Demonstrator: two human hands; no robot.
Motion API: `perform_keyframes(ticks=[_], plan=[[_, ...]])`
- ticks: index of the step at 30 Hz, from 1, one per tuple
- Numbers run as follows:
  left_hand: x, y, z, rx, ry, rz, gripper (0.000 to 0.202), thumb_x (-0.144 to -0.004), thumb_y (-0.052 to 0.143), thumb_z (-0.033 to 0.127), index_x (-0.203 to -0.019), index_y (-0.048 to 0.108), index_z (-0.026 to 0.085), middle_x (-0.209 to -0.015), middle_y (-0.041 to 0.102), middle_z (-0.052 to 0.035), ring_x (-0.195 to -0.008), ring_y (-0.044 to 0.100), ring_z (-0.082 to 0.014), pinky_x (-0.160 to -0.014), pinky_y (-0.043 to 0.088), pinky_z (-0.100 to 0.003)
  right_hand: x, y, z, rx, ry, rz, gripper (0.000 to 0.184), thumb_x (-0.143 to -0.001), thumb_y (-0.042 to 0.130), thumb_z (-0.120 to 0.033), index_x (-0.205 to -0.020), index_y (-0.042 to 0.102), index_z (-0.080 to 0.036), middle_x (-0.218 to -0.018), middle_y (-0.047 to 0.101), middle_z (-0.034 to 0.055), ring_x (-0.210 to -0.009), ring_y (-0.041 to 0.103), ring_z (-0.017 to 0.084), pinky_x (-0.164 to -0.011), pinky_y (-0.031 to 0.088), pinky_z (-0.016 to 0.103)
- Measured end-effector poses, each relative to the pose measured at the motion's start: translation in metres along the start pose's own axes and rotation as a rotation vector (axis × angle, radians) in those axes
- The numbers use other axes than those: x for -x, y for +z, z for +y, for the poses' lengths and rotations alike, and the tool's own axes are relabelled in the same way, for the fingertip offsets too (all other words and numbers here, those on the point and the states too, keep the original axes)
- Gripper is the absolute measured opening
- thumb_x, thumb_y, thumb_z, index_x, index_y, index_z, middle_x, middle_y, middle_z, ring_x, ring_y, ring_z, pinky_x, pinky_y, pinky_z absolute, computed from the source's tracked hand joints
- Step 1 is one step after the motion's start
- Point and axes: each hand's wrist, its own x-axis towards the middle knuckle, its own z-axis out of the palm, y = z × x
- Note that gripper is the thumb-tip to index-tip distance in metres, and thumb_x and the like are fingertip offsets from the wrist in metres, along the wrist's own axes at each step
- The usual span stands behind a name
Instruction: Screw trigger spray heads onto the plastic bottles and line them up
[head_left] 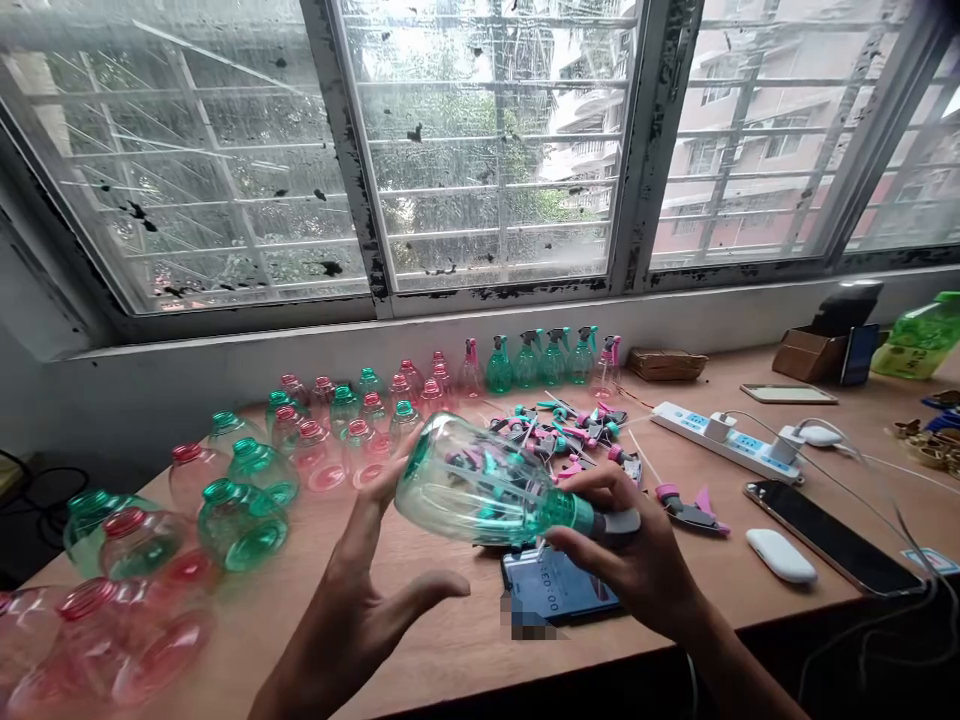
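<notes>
Open-necked pink and green bottles (262, 470) crowd the bench's (420, 650) left side. Left hand (360, 570) spread, thumb well away from fingers reaching behind the base of a tilted clear-green bottle (465, 490), held above the bench; contact there cannot be told. Right hand (637, 550) pinches the teal collar (576, 512) at its neck, a white power strip (739, 445) lying farther right.

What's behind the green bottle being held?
Behind the bottle, pink and teal spray heads lie piled, partly visible through its plastic. Anything the right hand covers can't be seen.
</notes>
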Motion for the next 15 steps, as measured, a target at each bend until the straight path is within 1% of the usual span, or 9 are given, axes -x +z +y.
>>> perform_keyframes(ticks=[2, 3, 5, 7, 9, 10, 11, 13, 15], plan=[[-0.002, 0.001, 0.002, -0.025, -0.035, 0.022, 0.067, -0.093, 0.078, 0.055, -0.151, 0.052, 0.034, -0.16, 0.061, -0.0158, -0.152, 0.054, -0.047, -0.121, 0.05, -0.069, 0.001, 0.0, 0.001, 0.12, -0.086, -0.005, 0.033, -0.084, 0.097, -0.028, -0.107, 0.073, -0.03, -0.092, 0.079, -0.0017, -0.083, 0.077, 0.018, -0.074, 0.059, 0.026], [-0.004, 0.002, 0.003, -0.036, -0.028, 0.049, 0.059, -0.096, 0.074, 0.055, -0.147, 0.054, 0.033, -0.16, 0.062, -0.0152, -0.152, 0.055, -0.0457, -0.121, 0.05, -0.068, 0.001, 0.0, 0.0, 0.123, -0.089, -0.016, 0.034, -0.083, 0.097, -0.027, -0.107, 0.073, -0.03, -0.094, 0.08, -0.0016, -0.084, 0.078, 0.019, -0.074, 0.059, 0.026], [-0.009, 0.004, 0.007, -0.069, 0.039, 0.083, 0.05, -0.101, 0.07, 0.049, -0.146, 0.054, 0.035, -0.163, 0.059, -0.0119, -0.156, 0.051, -0.0402, -0.126, 0.047, -0.063, 0.0, 0.001, -0.004, 0.012, -0.003, -0.026, 0.033, -0.084, 0.097, -0.029, -0.106, 0.072, -0.03, -0.087, 0.077, -0.0039, -0.075, 0.076, 0.016, -0.065, 0.057, 0.022], [-0.012, 0.006, 0.009, -0.102, 0.152, 0.094, 0.056, -0.102, 0.072, 0.039, -0.154, 0.05, 0.036, -0.169, 0.053, -0.0081, -0.161, 0.045, -0.0335, -0.131, 0.043, -0.054, -0.002, 0.002, -0.009, -0.186, 0.14, -0.034, 0.032, -0.086, 0.095, -0.033, -0.104, 0.069, -0.028, -0.081, 0.074, -0.006, -0.063, 0.074, 0.013, -0.053, 0.053, 0.018], [-0.012, 0.006, 0.011, -0.113, 0.244, 0.112, 0.065, -0.102, 0.072, 0.028, -0.16, 0.044, 0.038, -0.172, 0.05, -0.0056, -0.162, 0.044, -0.0279, -0.133, 0.042, -0.045, -0.003, 0.003, -0.013, -0.348, 0.246, -0.056, 0.032, -0.089, 0.093, -0.037, -0.104, 0.066, -0.027, -0.081, 0.073, -0.0063, -0.057, 0.074, 0.011, -0.05, 0.052, 0.017], [-0.011, 0.006, 0.012, -0.115, 0.267, 0.122, 0.068, -0.102, 0.074, 0.027, -0.161, 0.042, 0.038, -0.171, 0.05, -0.0054, -0.161, 0.046, -0.0269, -0.132, 0.042, -0.044, -0.003, 0.003, -0.014, -0.384, 0.266, -0.059, 0.033, -0.089, 0.093, -0.037, -0.103, 0.065, -0.026, -0.082, 0.074, -0.0059, -0.057, 0.075, 0.011, -0.05, 0.053, 0.017], [-0.01, 0.006, 0.013, -0.117, 0.267, 0.124, 0.071, -0.1, 0.076, 0.029, -0.162, 0.041, 0.038, -0.171, 0.051, -0.0057, -0.16, 0.048, -0.0274, -0.131, 0.043, -0.044, -0.002, 0.004, -0.014, -0.385, 0.262, -0.056, 0.033, -0.088, 0.093, -0.037, -0.104, 0.066, -0.026, -0.083, 0.074, -0.0057, -0.057, 0.075, 0.011, -0.051, 0.054, 0.017], [-0.007, 0.007, 0.014, -0.109, 0.231, 0.119, 0.077, -0.096, 0.08, 0.044, -0.161, 0.042, 0.036, -0.169, 0.053, -0.0076, -0.157, 0.051, -0.0309, -0.129, 0.047, -0.047, -0.001, 0.003, -0.012, -0.299, 0.192, -0.036, 0.034, -0.086, 0.096, -0.032, -0.103, 0.068, -0.025, -0.082, 0.073, -0.0056, -0.06, 0.073, 0.011, -0.054, 0.053, 0.017], [-0.005, 0.009, 0.014, -0.106, 0.176, 0.16, 0.069, -0.096, 0.077, 0.053, -0.156, 0.048, 0.034, -0.166, 0.055, -0.0084, -0.156, 0.052, -0.032, -0.126, 0.049, -0.048, 0.001, 0.004, -0.012, -0.184, 0.109, -0.016, 0.035, -0.081, 0.099, -0.027, -0.102, 0.071, -0.025, -0.081, 0.074, -0.0049, -0.063, 0.069, 0.01, -0.055, 0.051, 0.016]])
